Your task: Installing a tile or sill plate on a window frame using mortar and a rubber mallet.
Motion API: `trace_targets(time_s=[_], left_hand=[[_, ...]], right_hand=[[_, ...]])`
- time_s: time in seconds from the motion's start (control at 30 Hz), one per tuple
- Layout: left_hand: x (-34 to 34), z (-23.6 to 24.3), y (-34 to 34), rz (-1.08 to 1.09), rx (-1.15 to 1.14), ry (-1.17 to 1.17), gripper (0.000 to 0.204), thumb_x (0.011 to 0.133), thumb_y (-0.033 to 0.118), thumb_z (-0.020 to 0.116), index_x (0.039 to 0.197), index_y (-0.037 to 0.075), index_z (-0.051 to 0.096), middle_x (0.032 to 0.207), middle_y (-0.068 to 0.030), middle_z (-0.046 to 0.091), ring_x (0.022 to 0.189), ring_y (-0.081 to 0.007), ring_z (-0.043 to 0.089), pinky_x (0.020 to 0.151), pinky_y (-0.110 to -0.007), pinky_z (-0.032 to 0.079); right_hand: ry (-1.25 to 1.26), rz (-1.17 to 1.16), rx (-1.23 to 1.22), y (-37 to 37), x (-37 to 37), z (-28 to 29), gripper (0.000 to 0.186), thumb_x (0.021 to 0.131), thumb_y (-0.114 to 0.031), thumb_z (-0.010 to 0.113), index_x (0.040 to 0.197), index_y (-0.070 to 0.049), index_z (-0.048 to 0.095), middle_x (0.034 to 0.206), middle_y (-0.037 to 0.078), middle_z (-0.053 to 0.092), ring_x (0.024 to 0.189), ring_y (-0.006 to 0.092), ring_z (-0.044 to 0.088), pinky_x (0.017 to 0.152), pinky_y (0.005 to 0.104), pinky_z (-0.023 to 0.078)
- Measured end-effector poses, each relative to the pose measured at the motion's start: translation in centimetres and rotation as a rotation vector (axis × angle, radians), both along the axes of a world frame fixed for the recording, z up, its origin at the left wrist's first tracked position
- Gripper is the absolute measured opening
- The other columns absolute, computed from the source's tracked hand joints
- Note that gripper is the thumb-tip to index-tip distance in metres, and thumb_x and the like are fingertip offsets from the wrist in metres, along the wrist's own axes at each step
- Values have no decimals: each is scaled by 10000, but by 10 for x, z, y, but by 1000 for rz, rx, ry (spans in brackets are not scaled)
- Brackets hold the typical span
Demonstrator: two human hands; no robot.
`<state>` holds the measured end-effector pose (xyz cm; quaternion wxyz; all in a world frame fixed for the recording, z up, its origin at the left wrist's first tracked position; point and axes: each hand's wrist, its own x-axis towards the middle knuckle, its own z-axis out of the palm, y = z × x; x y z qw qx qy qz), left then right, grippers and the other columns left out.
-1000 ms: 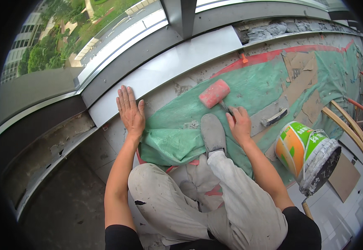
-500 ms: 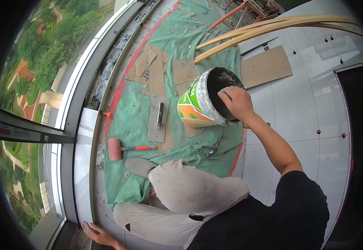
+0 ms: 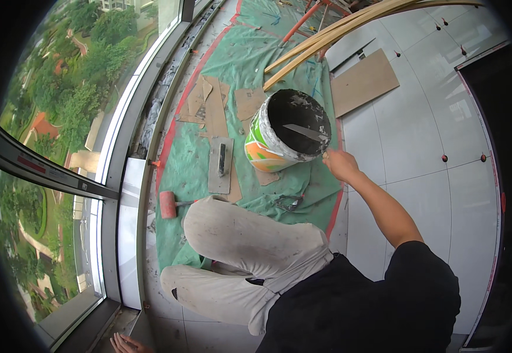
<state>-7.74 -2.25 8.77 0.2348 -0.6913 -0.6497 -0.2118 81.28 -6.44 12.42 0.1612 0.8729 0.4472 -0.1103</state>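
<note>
At the rim of a white, green and orange bucket (image 3: 260, 141), my right hand (image 3: 342, 165) is closed round the handle end of a trowel (image 3: 304, 132). The trowel's thin metal blade lies inside the bucket's dark, smeared mouth; its handle is mostly hidden by my fingers. My left hand (image 3: 128, 343) is low at the bottom edge, beside the window sill, fingers stretched out and holding nothing. A flat plastering float (image 3: 221, 166) with a black handle lies left of the bucket. Nearer my knee is a red mallet (image 3: 168, 205), its handle partly covered by my leg.
Green sheeting (image 3: 200, 141) covers the floor under the bucket, with cardboard pieces (image 3: 213, 109) on it. Long wooden strips (image 3: 320, 44) and a brown board (image 3: 365, 83) lie beyond. Large tiles (image 3: 409, 141) with red levelling knobs run to the right. A window frame (image 3: 110, 235) borders the left.
My right hand has moved from over the bucket's mouth to its near right rim, and the trowel blade now shows inside. My left hand and the view have shifted; my knee now covers part of the mallet.
</note>
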Motion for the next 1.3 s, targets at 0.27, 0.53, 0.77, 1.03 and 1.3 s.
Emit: trace_targets(time_s=[0.27, 0.53, 0.77, 1.03, 1.3], left_hand=[[-14, -34, 8, -10, -36, 106, 241, 1131, 336, 827, 1118, 100, 876, 1140, -81, 872, 1166, -343, 818, 1072, -490, 632], [-71, -60, -18, 194, -91, 159, 296, 1197, 305, 722, 1256, 54, 867, 1295, -87, 857, 1278, -309, 767, 1145, -480, 573], [-3, -58, 10, 173, -161, -2, 192, 1143, 172, 740, 1211, 30, 850, 1308, -92, 844, 1376, -323, 720, 1270, -490, 478], [-6, -7, -10, 169, -37, -29, 173, 1118, 123, 767, 1255, 73, 861, 1462, -72, 809, 1526, -339, 662, 1353, -534, 431], [-51, 20, -2, 354, 181, 337, 320, 1147, 174, 770, 1461, 211, 825, 1744, -15, 665, 1671, -322, 550, 1429, -516, 304]], right_hand=[[-18, -102, 293, -99, -61, -73, 353, 1142, -233, 718, 1431, -51, 625, 1259, 271, 741, 1070, 525, 786, 900, 616, 645], [416, -108, 328, -132, -77, 52, 333, 1161, -283, 700, 1379, -33, 670, 984, 171, 729, 812, 331, 799, 682, 486, 631], [1104, -828, 646, -52, 20, 15, 547, 1228, -630, 543, 1340, -105, 651, 763, 13, 571, 512, 133, 557, 452, 324, 459], [947, -610, 114, -103, -49, 71, 589, 1223, -682, 525, 1159, -107, 635, 642, 23, 529, 472, 158, 541, 422, 358, 425], [408, 796, 162, 270, -126, -7, 390, 1079, -406, 811, 1105, -23, 746, 828, 200, 647, 775, 398, 665, 729, 479, 511]])
